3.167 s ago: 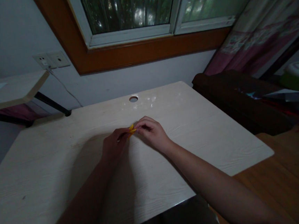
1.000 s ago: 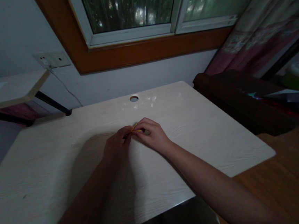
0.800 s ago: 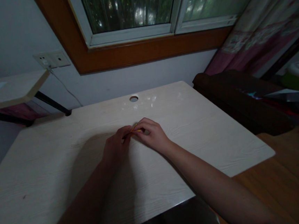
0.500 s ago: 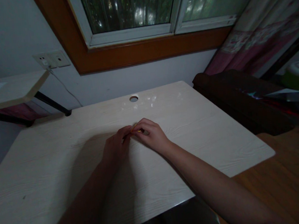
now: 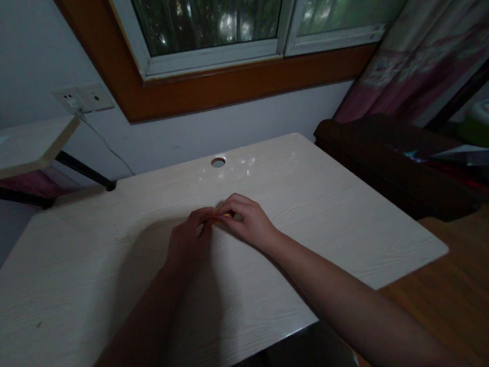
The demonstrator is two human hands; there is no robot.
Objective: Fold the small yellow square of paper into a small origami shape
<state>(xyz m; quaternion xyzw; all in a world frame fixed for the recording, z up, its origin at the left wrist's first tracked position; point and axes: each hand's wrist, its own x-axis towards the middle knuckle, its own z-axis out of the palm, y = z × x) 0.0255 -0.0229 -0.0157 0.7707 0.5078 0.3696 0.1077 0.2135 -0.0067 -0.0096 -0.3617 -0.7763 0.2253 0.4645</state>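
Note:
Both hands meet at the middle of a pale wooden desk [image 5: 106, 264]. My left hand [image 5: 188, 241] and my right hand [image 5: 248, 222] pinch a small yellow-orange folded piece [image 5: 220, 214] between their fingertips, low over the desktop. Only a thin sliver of the yellow piece shows between the fingers; the rest is hidden by them. Both hands have their fingers curled closed around it.
A round cable hole [image 5: 218, 162] lies at the desk's far edge, below a window [image 5: 212, 15]. A wall socket [image 5: 83, 99] and a small shelf [image 5: 14, 149] are at the left. Dark furniture [image 5: 396, 159] and a wooden surface [image 5: 471, 278] stand at the right.
The yellow piece stood up more visibly between the fingertips 3.2 s ago; now it is nearly covered by the fingers. The hands have stayed in the same spot.

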